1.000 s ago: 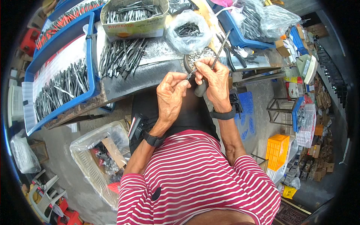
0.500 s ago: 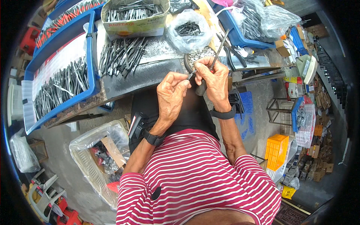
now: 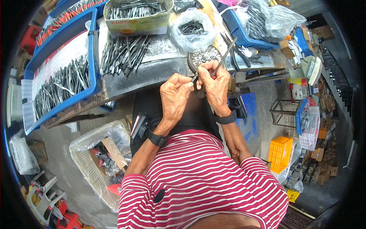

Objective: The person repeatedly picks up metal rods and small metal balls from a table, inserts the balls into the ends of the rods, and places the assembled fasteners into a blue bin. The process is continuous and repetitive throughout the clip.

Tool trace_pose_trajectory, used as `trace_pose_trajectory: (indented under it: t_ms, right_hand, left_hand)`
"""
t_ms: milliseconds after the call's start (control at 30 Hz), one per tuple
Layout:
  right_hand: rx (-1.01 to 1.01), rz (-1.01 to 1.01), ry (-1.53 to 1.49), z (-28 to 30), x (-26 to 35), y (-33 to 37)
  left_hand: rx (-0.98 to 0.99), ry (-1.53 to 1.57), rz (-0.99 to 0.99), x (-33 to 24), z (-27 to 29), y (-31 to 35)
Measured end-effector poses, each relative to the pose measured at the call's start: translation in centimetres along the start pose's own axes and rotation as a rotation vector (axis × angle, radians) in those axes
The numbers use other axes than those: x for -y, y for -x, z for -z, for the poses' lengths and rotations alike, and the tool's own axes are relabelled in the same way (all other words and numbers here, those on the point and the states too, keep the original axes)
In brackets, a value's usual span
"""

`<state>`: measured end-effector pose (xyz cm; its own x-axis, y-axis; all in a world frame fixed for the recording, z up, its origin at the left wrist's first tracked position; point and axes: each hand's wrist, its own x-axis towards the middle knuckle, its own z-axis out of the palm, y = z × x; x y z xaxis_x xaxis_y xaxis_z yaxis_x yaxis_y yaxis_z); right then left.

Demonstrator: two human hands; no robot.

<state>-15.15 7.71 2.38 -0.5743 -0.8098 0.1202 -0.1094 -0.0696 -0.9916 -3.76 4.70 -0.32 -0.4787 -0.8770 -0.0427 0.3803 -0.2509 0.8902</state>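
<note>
My left hand (image 3: 175,93) pinches one end of a small, slim dark metal piece (image 3: 195,77), its thumb and fingertips pressed together. My right hand (image 3: 215,86) is closed round a long, slim file-like tool (image 3: 230,49), whose shaft slants up and away to the right. At the fingertips the hands almost meet, over my lap just before the bench edge. Whether the right fingers also hold the small piece is hidden. Beyond them stands a round dish (image 3: 204,56) of pale bits. To its right lie pliers (image 3: 233,59) with dark handles.
Slim dark metal parts (image 3: 126,55) are heaped on the bench (image 3: 148,74). Around them stand a blue tray (image 3: 93,57) of similar parts, a filled carton (image 3: 137,28) and a plastic bag (image 3: 179,40) of dark pieces. A lined crate (image 3: 84,160) sits on the floor at left.
The file-like tool's tip has shifted slightly right and nearer, and its handle is less visible below the right hand. Both hands keep their grip.
</note>
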Motion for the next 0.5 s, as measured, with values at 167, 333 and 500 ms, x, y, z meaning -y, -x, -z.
trace_pose_trajectory:
  t_ms: [167,333,500]
  right_hand:
    - [-0.014,-0.009,-0.029,0.0,-0.3,0.1]
    - [-0.025,-0.010,-0.090,-0.1,0.1,-0.3]
    - [-0.053,-0.013,-0.057,-0.2,1.0,-0.3]
  left_hand:
    - [0.031,0.020,0.009,0.1,0.1,-0.2]
    - [0.021,-0.143,-0.101,0.2,0.1,-0.6]
    - [0.005,-0.397,-0.355,0.2,-0.1,-0.6]
